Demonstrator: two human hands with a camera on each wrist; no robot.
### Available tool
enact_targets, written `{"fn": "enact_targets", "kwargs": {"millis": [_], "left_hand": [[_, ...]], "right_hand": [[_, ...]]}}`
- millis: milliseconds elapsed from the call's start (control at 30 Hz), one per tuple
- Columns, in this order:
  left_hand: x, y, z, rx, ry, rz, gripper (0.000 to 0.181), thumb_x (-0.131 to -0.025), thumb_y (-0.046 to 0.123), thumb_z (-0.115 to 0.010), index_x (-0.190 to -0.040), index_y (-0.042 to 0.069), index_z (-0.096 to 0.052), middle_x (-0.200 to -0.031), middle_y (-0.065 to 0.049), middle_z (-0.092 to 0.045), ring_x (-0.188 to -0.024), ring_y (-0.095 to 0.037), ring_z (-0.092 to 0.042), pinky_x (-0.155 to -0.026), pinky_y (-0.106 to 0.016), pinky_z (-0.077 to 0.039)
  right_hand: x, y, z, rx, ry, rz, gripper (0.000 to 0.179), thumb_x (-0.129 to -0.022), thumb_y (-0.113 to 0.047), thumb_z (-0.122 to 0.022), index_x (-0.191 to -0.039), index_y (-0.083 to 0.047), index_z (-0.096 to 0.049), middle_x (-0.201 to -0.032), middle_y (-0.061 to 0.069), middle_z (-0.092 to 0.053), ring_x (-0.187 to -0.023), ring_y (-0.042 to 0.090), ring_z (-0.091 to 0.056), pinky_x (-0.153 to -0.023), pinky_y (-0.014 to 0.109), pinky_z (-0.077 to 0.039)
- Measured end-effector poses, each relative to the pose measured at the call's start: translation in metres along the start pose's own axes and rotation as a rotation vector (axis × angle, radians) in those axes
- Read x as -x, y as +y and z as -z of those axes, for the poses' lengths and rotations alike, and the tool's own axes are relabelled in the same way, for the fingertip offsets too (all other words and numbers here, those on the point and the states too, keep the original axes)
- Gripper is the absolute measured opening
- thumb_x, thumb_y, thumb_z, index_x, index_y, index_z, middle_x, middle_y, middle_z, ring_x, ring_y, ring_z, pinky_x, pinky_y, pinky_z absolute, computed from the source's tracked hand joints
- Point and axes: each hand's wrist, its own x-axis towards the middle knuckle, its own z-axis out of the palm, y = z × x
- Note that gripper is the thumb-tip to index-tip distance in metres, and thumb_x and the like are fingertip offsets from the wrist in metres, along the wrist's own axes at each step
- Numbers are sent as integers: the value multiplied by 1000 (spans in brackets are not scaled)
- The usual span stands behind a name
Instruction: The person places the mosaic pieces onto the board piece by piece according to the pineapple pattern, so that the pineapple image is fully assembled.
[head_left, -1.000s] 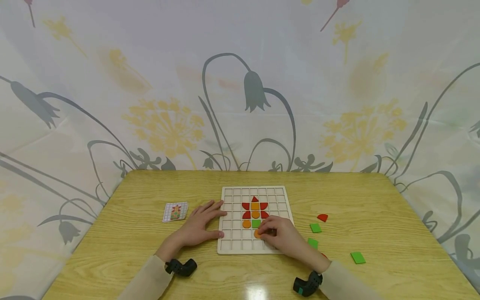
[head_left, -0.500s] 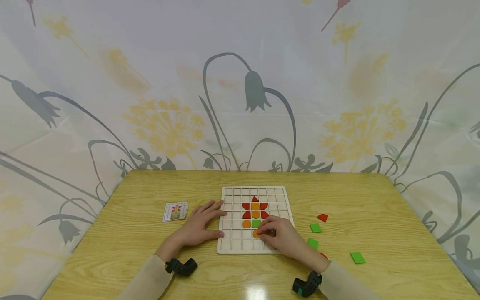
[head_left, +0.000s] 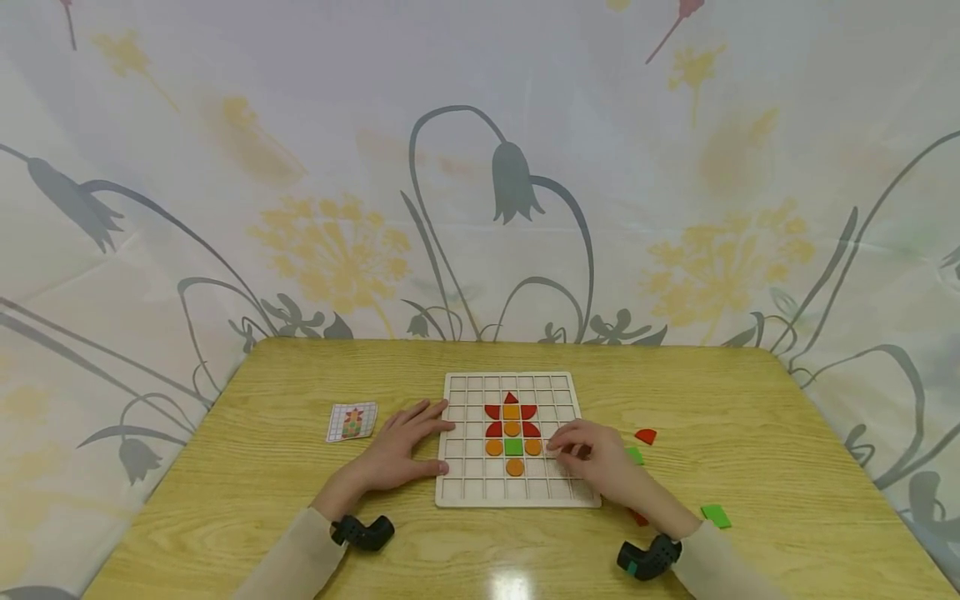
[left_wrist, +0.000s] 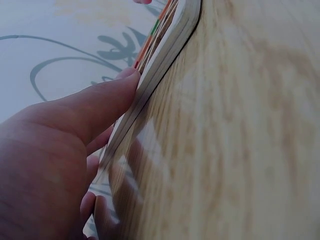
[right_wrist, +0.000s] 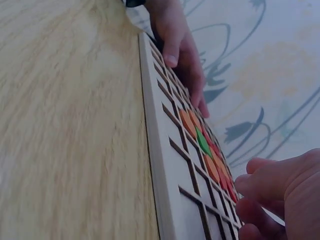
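A white gridded board (head_left: 465, 492) lies mid-table with flat coloured tiles in its cells. At the top is a red triangle (head_left: 511, 398), above an orange square (head_left: 512, 412) flanked by red quarter circles. Lower down, a green square (head_left: 513, 447) sits between orange circles, with an orange circle (head_left: 515, 467) directly below it. My left hand (head_left: 397, 450) rests with spread fingers along the board's left edge, thumb on the rim. Over the board's right side hovers my right hand (head_left: 600, 458), fingers loosely bent with nothing seen between them.
Left of the left hand lies a small pattern card (head_left: 352, 422). To the right of the board are a red quarter circle (head_left: 646, 436) and a green tile (head_left: 716, 516). The right hand partly covers another green tile (head_left: 636, 455). A printed cloth (head_left: 480, 250) hangs behind the table.
My right hand has let go of the orange circle below the green square and moved right, uncovering another orange circle. The left hand has stayed at the board's edge.
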Motion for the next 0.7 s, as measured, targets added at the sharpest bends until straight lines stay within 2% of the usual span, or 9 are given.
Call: {"fn": "enact_targets", "kwargs": {"millis": [200, 400, 567, 700], "left_hand": [[0, 0, 1, 3, -3, 1, 60, -93, 45, -67, -144, 15, -54, -162, -9, -28, -149, -37, -16, -114, -65, -13], [0, 0, 0, 2, -6, -1, 60, -94, 44, -67, -144, 14, -54, -162, -9, -28, -149, -37, -16, -114, -65, -13], [0, -1, 0, -7, -2, -3, 60, -94, 45, -67, -144, 15, -54, -162, -9, -28, -150, -36, -16, -114, -64, -13], [0, -2, -1, -6, 0, -7, 60, -94, 45, -67, -144, 15, -54, -162, -8, -28, -150, -36, -16, -114, -64, -13]], "right_hand": [[17, 14, 31, 44, 47, -58, 16, -88, 1, -74, -98, -10, -76, -99, -2, -68, -77, 6, -59, -65, 26, -52], [37, 31, 57, 150, 108, -112, 20, -86, 2, -75, -98, -13, -77, -98, -5, -69, -82, 5, -61, -68, 26, -53], [51, 39, 70, 204, 145, -132, 20, -85, 2, -77, -97, -15, -77, -97, -5, -70, -80, 4, -61, -66, 24, -52], [56, 40, 75, 225, 145, -135, 21, -83, 1, -78, -97, -15, -77, -97, -4, -70, -80, 3, -61, -65, 25, -52]]}}
